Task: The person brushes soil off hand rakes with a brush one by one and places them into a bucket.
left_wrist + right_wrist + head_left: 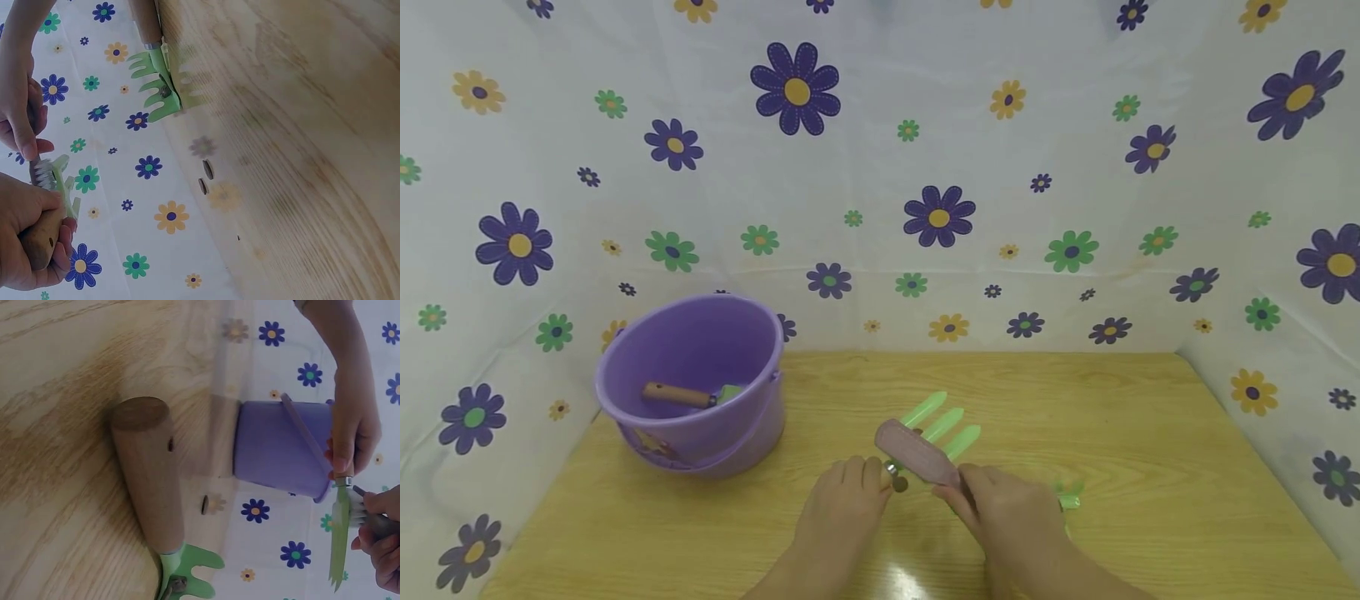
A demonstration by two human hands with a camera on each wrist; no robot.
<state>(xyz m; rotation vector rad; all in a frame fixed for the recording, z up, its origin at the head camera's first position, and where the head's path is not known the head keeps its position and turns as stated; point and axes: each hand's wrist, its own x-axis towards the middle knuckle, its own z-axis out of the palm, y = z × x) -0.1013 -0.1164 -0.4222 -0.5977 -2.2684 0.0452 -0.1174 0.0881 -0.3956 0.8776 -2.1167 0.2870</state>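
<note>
My left hand grips the wooden handle of a green hand fork, its three prongs pointing away. In my right hand is a brush with a mauve-brown back and white bristles. The bristles face the fork's green metal near its neck and appear to touch it in both wrist views. On the table by my right hand lies a green hand rake with a wooden handle. A dark clump sits on its head.
A purple bucket stands at the left of the wooden table. Inside it rests a tool with a wooden handle and a green head. Small dark flat bits lie on the table. Flower-printed white sheeting encloses the back and sides.
</note>
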